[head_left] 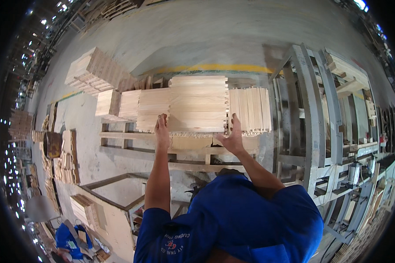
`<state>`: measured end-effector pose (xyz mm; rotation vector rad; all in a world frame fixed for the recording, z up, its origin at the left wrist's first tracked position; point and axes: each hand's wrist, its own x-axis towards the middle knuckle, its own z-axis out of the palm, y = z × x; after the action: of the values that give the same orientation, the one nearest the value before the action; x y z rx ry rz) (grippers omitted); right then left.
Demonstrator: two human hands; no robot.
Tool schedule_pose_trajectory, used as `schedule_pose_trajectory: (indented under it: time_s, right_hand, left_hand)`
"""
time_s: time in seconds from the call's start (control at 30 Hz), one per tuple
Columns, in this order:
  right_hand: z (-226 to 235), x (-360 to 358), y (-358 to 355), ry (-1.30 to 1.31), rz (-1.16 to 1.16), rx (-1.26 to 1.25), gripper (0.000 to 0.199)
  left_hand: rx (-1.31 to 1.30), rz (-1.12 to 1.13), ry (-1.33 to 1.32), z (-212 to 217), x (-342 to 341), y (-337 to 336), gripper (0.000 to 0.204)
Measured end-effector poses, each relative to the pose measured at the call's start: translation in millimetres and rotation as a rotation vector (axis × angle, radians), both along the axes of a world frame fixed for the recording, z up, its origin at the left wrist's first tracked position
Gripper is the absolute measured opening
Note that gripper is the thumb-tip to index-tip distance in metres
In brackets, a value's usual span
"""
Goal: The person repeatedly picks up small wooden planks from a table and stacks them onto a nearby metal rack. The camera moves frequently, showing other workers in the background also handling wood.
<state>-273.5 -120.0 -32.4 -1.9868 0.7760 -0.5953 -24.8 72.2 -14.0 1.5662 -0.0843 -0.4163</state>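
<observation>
- Center: a stack of pale wooden strips (199, 103), the left hand (161, 127) by its left edge, the right hand (234, 136) by its lower right corner.
- Right: a shorter strip stack (252, 107), then a grey metal frame (309, 109).
- Upper left: a pale wood pile (90, 70).
- Lower left: a person in blue (68, 239).
- Upper center: a yellow floor line (206, 68).

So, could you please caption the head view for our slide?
Left hand and right hand flank a stack of pale wooden strips over a pallet.
</observation>
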Motion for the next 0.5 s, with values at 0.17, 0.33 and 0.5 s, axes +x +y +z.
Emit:
schedule_pose_trajectory:
  time_s: [0.17, 0.33, 0.5]
  right_hand:
    - [0.0, 22.7, 5.1, -0.328, 0.098, 0.335, 0.123]
    - [5.1, 29.9, 10.8, -0.442, 0.042, 0.465, 0.104]
    - [11.1, 30.9, 7.2, -0.456, 0.025, 0.462, 0.096]
  left_hand:
    - [-0.002, -0.127, 0.054, 4.5, -2.8, -15.8, 0.066]
    - [0.064, -0.135, 0.073, 7.9, -6.9, -14.1, 0.072]
    - [0.066, -0.278, 0.151, 12.9, 14.2, -6.4, 0.076]
